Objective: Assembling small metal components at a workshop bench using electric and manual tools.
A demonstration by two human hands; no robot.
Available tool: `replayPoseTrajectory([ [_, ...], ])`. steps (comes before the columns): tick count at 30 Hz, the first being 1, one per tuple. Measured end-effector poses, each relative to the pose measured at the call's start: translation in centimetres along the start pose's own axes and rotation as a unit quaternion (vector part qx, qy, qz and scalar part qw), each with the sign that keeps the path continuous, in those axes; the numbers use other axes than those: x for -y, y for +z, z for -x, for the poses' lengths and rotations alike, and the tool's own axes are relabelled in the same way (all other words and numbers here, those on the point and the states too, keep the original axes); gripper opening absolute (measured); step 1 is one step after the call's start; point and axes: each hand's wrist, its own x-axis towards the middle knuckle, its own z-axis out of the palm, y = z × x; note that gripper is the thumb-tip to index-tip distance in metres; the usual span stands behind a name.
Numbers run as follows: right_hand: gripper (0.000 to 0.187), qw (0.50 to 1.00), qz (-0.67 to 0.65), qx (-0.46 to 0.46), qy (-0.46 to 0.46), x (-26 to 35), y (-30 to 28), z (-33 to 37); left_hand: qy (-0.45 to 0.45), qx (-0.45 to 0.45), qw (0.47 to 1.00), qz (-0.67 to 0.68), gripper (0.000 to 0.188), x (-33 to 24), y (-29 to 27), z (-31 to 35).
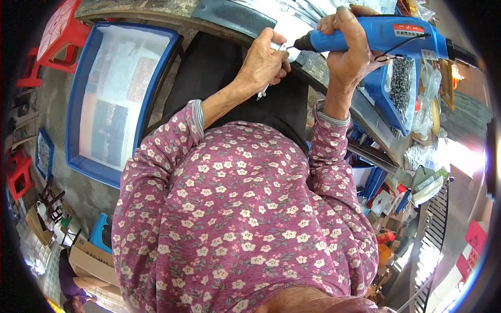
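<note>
My right hand point(350, 49) is wrapped round a blue electric screwdriver point(386, 36), which lies level with its dark nose to the left and a cable at its back end. The bit reaches a small silvery metal piece point(280, 47), pinched in my left hand point(259, 63) at the bench edge. Below the left fingers, a thin metal end point(262, 94) sticks out; whether it belongs to the same piece I cannot tell. The bit's exact contact point is too small to make out.
Slender metal parts point(308, 11) lie on the workbench point(224, 16). A large blue-rimmed tray point(71, 120) stands at left, near red stools point(61, 34). To the right sits a blue bin point(377, 86) of small dark parts. Another person point(70, 281) and a cardboard box point(94, 261) are at lower left.
</note>
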Motion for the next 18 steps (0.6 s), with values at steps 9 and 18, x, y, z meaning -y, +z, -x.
replayPoseTrajectory([
  [9,0.019,0.95,-0.284,0.06,-0.12,-4.9,-0.8,-0.6,0.0,-0.018,0.999,-0.029,0.02,-0.2,0.3,-0.5],
  [18,0.021,0.996,0.086,-0.022,0.005,-0.3,0.5,0.2,0.005,-0.022,1.0,-0.007,0.022,0.0,0.4,-0.1],
])
